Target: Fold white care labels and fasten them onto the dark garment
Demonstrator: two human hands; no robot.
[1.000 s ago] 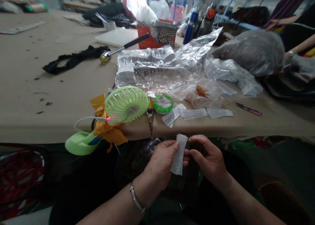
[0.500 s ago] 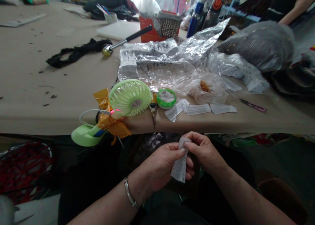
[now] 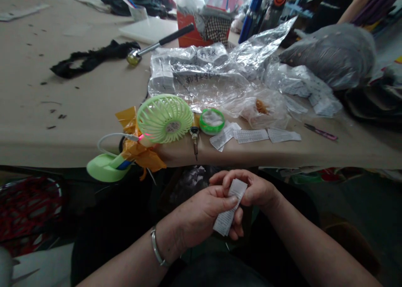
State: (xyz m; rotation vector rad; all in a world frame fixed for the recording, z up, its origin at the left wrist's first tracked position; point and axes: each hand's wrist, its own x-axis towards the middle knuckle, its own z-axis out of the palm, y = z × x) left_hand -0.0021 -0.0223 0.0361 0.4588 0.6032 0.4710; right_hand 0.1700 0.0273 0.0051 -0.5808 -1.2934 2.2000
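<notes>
Over my lap, below the table edge, my left hand (image 3: 209,209) pinches a small stack of white printed fabric labels (image 3: 226,220), its thumb lying across their face. The labels are held tilted, with the lower end sticking out past the fingers. My right hand (image 3: 251,188) is curled around the upper end, its fingers partly hidden behind the labels. On the table edge above lie more printed labels (image 3: 251,136), beside a round green tub (image 3: 212,121) with white padding in it. A soldering-iron-like tool (image 3: 195,142) points down over the edge.
A green fan (image 3: 165,118), taped at the table edge, stands left of the tool. Behind are clear plastic bags (image 3: 201,79), a small bag (image 3: 264,109) with rubber bands, thread snips (image 3: 320,132) and a metal-headed tool (image 3: 160,44). A person's arm (image 3: 353,6) shows far right.
The label stack has turned, its upper end now leaning right and lying flatter. My right thumb has left the labels' face, and the right fingers have curled around behind the top.
</notes>
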